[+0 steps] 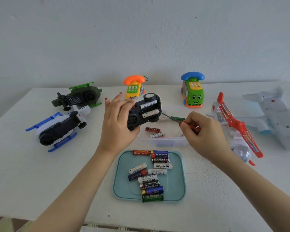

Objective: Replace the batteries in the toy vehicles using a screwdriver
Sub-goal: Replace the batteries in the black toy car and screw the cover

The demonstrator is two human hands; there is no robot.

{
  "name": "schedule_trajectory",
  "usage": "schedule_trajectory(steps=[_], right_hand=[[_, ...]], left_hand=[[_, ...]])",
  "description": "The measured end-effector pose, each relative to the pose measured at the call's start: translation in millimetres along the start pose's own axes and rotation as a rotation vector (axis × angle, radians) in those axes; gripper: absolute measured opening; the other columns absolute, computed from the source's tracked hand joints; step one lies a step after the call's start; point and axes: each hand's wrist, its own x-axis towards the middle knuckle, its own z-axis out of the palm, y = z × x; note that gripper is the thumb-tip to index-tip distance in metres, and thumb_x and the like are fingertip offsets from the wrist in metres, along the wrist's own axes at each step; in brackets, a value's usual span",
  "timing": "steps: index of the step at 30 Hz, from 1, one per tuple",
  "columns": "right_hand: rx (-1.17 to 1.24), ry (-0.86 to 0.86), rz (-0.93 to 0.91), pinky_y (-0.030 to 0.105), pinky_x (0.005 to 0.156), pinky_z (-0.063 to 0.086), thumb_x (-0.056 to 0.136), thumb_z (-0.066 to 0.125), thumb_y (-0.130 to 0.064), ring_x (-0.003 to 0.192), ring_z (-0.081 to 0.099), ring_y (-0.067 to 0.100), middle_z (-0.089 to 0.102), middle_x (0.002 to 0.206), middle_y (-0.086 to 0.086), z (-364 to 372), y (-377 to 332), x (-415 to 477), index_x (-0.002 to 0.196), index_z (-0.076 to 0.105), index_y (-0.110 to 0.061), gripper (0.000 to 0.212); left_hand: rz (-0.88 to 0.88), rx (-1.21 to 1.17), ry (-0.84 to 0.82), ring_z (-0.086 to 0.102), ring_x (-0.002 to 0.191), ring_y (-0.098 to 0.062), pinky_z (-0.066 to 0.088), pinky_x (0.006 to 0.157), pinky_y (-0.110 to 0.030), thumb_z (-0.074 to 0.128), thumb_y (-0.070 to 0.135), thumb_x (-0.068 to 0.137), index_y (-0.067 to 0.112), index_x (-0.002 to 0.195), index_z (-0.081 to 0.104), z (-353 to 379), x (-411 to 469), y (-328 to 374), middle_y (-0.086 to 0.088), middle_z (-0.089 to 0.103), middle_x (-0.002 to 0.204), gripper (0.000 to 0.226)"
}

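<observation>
In your right hand (203,131), fingers curl round the red-handled metal screwdriver (167,116), its tip reaching left to the lower white battery (150,113). Your left hand (117,126) grips the upturned black-bellied white toy car (136,118), bay open. Lever gently at the battery's end, I'd judge, holding the car steady above the clear plastic tub (166,142); the pale blue battery tray (118,174) lies nearer you.

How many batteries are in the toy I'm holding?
2. The upper battery and the lower battery lie side by side in the open underside of the toy in the left hand; the screwdriver tip is at the lower one. More may be hidden.
</observation>
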Motion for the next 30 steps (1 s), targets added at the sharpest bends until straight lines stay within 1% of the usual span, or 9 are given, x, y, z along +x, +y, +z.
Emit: schedule_trajectory(steps=[8, 11, 13, 16, 20, 23, 25, 27, 30], right_hand=[[0.047, -0.045, 0.131, 0.016, 0.048, 0.036, 0.088, 0.064, -0.017, 0.045, 0.042, 0.004, 0.057, 0.055, 0.004, -7.5, -3.3, 17.4, 0.069, 0.058, -0.009, 0.021], [0.325, -0.102, 0.386, 0.018, 0.036, 0.026, 0.091, 0.061, -0.015, 0.034, 0.030, 0.006, 0.050, 0.054, 0.005, -9.0, -3.2, 20.5, 0.069, 0.055, -0.007, 0.025], [0.564, -0.143, 0.587, 0.014, 0.036, 0.020, 0.094, 0.058, -0.014, 0.032, 0.025, 0.007, 0.047, 0.055, 0.005, -8.5, -4.6, 20.8, 0.071, 0.056, -0.006, 0.024], [0.674, -0.157, 0.687, 0.013, 0.033, 0.019, 0.095, 0.055, -0.014, 0.031, 0.024, 0.005, 0.046, 0.054, 0.003, -5.0, -8.1, 18.6, 0.077, 0.057, -0.004, 0.021], [0.389, -0.088, 0.496, 0.020, 0.041, 0.026, 0.091, 0.060, -0.018, 0.037, 0.029, 0.009, 0.052, 0.056, 0.007, -1.5, -6.4, 13.9, 0.072, 0.057, -0.006, 0.023], [0.244, -0.063, 0.361, 0.023, 0.046, 0.029, 0.089, 0.062, -0.020, 0.042, 0.032, 0.010, 0.053, 0.057, 0.009, -5.7, -5.2, 11.9, 0.073, 0.059, -0.004, 0.022], [0.161, -0.028, 0.275, 0.019, 0.045, 0.031, 0.089, 0.063, -0.019, 0.042, 0.033, 0.006, 0.053, 0.053, 0.004, -7.6, -9.0, 9.5, 0.072, 0.060, -0.005, 0.021], [0.111, 0.005, 0.178, 0.013, 0.043, 0.028, 0.088, 0.063, -0.016, 0.041, 0.035, 0.005, 0.046, 0.045, -0.008, -5.2, -17.3, 5.2, 0.069, 0.058, -0.005, 0.022], [0.089, -0.010, 0.073, 0.010, 0.044, 0.031, 0.088, 0.062, -0.011, 0.041, 0.039, 0.003, 0.044, 0.042, -0.010, 4.2, -27.8, 0.3, 0.068, 0.055, -0.006, 0.023]], left_hand=[[0.089, 0.001, -0.005, 0.044, 0.126, -0.030, 0.008, 0.120, -0.043, 0.086, 0.007, 0.062, 0.007, 0.122, 0.050, 0.7, 3.3, -3.5, -0.006, 0.048, 0.120, 0.069], [0.106, -0.008, -0.009, 0.043, 0.126, -0.030, 0.005, 0.121, -0.040, 0.086, 0.007, 0.063, 0.007, 0.122, 0.050, -0.5, 5.0, -7.1, -0.006, 0.048, 0.121, 0.069], [0.121, -0.013, -0.017, 0.043, 0.126, -0.030, 0.004, 0.121, -0.040, 0.085, 0.007, 0.063, 0.007, 0.123, 0.050, -1.0, 6.5, -9.0, -0.007, 0.049, 0.121, 0.070], [0.144, -0.012, -0.036, 0.044, 0.125, -0.030, 0.006, 0.121, -0.041, 0.084, 0.007, 0.063, 0.005, 0.121, 0.052, 0.1, 8.8, -11.4, -0.011, 0.056, 0.118, 0.066], [0.132, -0.024, -0.083, 0.043, 0.127, -0.030, 0.005, 0.121, -0.041, 0.077, 0.015, 0.069, 0.006, 0.121, 0.052, -1.6, 14.4, -15.8, -0.016, 0.060, 0.116, 0.058], [0.113, -0.023, -0.107, 0.044, 0.125, -0.030, 0.005, 0.121, -0.040, 0.084, 0.010, 0.065, 0.004, 0.121, 0.053, -2.1, 18.2, -16.5, -0.018, 0.062, 0.115, 0.064], [0.091, -0.012, -0.111, 0.046, 0.123, -0.029, 0.007, 0.120, -0.041, 0.086, 0.010, 0.062, 0.005, 0.121, 0.053, -1.6, 19.9, -14.4, -0.018, 0.061, 0.115, 0.067], [0.058, 0.015, -0.104, 0.049, 0.117, -0.026, 0.008, 0.119, -0.042, 0.085, 0.013, 0.061, 0.004, 0.119, 0.056, 0.1, 19.8, -9.8, -0.016, 0.062, 0.113, 0.066], [-0.004, 0.051, -0.084, 0.051, 0.107, -0.024, 0.007, 0.119, -0.043, 0.083, 0.018, 0.060, 0.003, 0.117, 0.061, 3.6, 17.8, -0.9, -0.014, 0.062, 0.110, 0.063]])
